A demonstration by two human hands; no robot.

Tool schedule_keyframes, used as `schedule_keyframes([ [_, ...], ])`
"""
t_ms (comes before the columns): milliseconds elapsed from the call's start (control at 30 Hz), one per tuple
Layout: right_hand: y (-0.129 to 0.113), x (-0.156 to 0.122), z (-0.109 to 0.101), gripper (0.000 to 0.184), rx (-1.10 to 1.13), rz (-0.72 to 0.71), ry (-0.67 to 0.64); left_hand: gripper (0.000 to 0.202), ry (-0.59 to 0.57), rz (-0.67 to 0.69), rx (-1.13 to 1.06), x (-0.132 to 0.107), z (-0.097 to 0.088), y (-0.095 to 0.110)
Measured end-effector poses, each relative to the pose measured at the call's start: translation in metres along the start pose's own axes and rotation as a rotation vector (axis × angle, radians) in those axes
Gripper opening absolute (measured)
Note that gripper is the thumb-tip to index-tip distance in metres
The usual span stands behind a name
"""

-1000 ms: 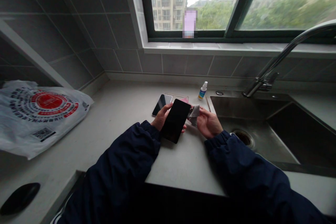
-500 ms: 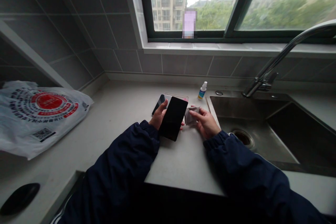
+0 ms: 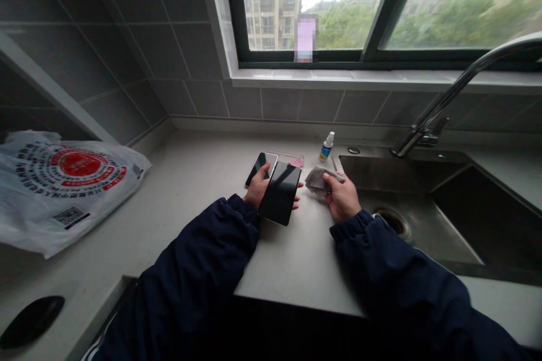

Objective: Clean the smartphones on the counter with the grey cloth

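Observation:
My left hand (image 3: 256,189) is wrapped round a black smartphone (image 3: 280,194), thumb on its left edge and fingertips showing past its right edge. The dark screen faces up towards me. To the right, my right hand (image 3: 342,197) pinches a folded grey cloth (image 3: 317,179), held a little apart from the phone. Behind my left hand a second phone (image 3: 259,167) lies on the counter. Next to it is a clear phone case (image 3: 296,161) with a pinkish patch, partly hidden by the held phone. A small spray bottle (image 3: 326,146) with a blue and yellow label stands upright behind the cloth.
A steel sink (image 3: 423,220) with a curved tap (image 3: 449,90) is set into the pale counter (image 3: 195,175) on the right. At the left lies a white plastic bag (image 3: 76,186) with red print. A dark oval object (image 3: 31,321) sits at the near left.
The held phone has tilted and turned slightly, its screen now catching some light. My right hand has shifted a little right, with the cloth bunched differently in its fingers.

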State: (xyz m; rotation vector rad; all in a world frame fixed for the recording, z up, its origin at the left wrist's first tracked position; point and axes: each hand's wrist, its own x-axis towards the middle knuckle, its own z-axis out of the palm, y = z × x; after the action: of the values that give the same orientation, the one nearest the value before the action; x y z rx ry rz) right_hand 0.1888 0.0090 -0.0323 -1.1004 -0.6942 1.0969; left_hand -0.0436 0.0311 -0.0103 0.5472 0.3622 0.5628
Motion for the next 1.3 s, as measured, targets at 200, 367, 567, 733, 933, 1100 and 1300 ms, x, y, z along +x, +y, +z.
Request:
schedule_keyframes([
  [200,-0.006,-0.012,0.002,0.040,-0.284,-0.329,-0.078,0.097,0.012,-0.115,0.085,-0.001,0.013,-0.002],
  [367,-0.003,-0.027,0.005,0.044,-0.714,-0.718,-0.595,0.096,0.154,-0.104,0.170,-0.001,0.025,-0.003],
  [567,0.006,-0.019,0.000,0.052,-0.953,-0.768,-0.737,0.097,0.063,-0.080,0.155,0.003,0.011,-0.003],
  [733,0.008,-0.016,-0.002,0.057,-1.056,-0.746,-0.725,0.100,-0.064,-0.184,0.148,0.005,0.000,-0.005],
  [933,0.004,-0.021,0.000,0.068,-1.171,-0.664,-0.752,0.100,-0.048,-0.213,0.135,0.005,0.007,-0.011],
  [1100,0.001,-0.027,0.003,0.073,-1.164,-0.637,-0.787,0.102,-0.009,-0.227,0.134,0.004,0.017,-0.012],
  [1300,0.002,-0.031,0.006,0.075,-1.097,-0.655,-0.833,0.098,0.122,-0.092,0.140,0.008,0.021,-0.016],
])
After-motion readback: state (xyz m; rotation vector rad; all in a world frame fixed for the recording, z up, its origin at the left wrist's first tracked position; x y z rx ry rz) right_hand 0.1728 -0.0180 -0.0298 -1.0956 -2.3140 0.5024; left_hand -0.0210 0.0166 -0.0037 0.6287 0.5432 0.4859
